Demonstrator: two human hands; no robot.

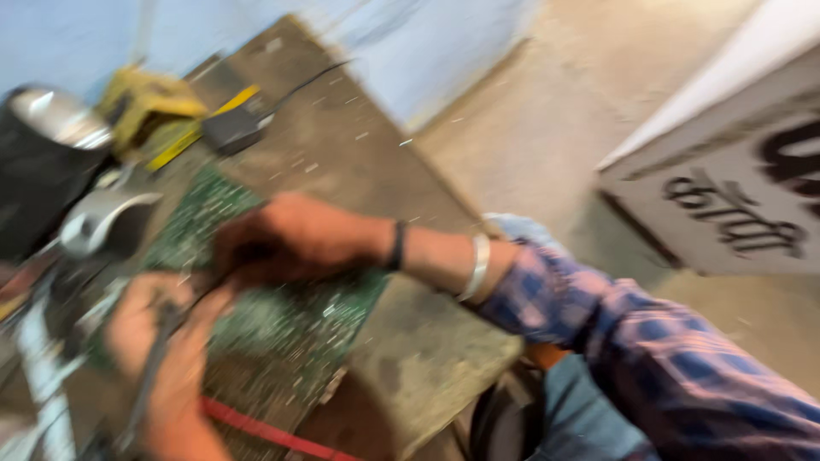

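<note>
Fingers of our left hand (162, 358) curl around a thin dark tool (154, 376), probably a soldering iron; blur hides detail. Our right hand (290, 239) presses on the green circuit board (282, 316), grip unclear. Board lies on the workbench (401, 341); yellow tool (145, 102) sits beyond the board.

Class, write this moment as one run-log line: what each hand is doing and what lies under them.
right hand: on green circuit board | left hand: grips thin dark tool | support: worn workbench | image: motion-blurred
</note>
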